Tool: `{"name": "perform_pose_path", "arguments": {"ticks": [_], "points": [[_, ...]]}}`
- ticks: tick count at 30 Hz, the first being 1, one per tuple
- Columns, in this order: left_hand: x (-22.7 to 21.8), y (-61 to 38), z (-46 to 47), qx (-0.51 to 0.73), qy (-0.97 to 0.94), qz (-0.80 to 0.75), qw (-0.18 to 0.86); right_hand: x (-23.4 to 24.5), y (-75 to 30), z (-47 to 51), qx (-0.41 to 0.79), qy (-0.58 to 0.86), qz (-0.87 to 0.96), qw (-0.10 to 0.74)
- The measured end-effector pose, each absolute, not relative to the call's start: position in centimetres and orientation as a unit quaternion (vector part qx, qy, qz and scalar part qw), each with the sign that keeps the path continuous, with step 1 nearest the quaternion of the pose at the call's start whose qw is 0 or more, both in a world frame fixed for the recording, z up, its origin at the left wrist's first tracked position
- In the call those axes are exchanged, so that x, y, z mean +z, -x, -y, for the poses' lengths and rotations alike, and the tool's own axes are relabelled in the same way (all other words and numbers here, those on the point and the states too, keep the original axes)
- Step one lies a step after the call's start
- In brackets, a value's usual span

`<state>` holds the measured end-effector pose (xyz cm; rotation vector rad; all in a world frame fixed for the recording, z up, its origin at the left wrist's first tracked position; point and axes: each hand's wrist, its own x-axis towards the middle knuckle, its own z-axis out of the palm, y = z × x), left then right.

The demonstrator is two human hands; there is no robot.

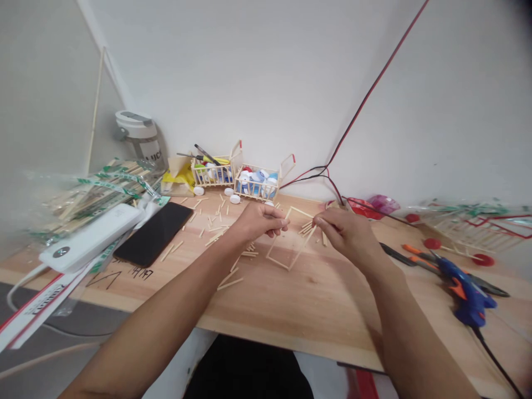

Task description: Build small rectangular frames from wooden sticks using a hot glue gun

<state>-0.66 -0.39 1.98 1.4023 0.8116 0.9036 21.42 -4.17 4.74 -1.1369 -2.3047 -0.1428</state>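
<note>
Holding rectangular matchstick frame (277,233) between left hand (260,220) and right hand (343,233)

And here we are, both bare forearms reaching in from the bottom corners, the left forearm (158,310) rising from lower left, the right forearm (409,327) from lower right, converging on the small stick frame (302,247). The left hand (258,220) sits just left of it, back of the hand up, wrist gently bent, fingers (282,223) curled in and pinched at its upper edge. Over on the other side, the right hand (346,233) comes in knuckles up, its fingertips (318,220) pinched together at the frame's upper right corner. Both hands are tight, close together!
</note>
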Motion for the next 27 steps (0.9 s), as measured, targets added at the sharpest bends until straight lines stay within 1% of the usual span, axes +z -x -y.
{"name": "perform_pose_path", "arguments": {"ticks": [27], "points": [[1.88, 0.60, 0.36, 0.389, -0.602, -0.354, 0.601, 4.65, -21.44, 4.07, -0.057, 0.433, 0.858, 0.270]]}}
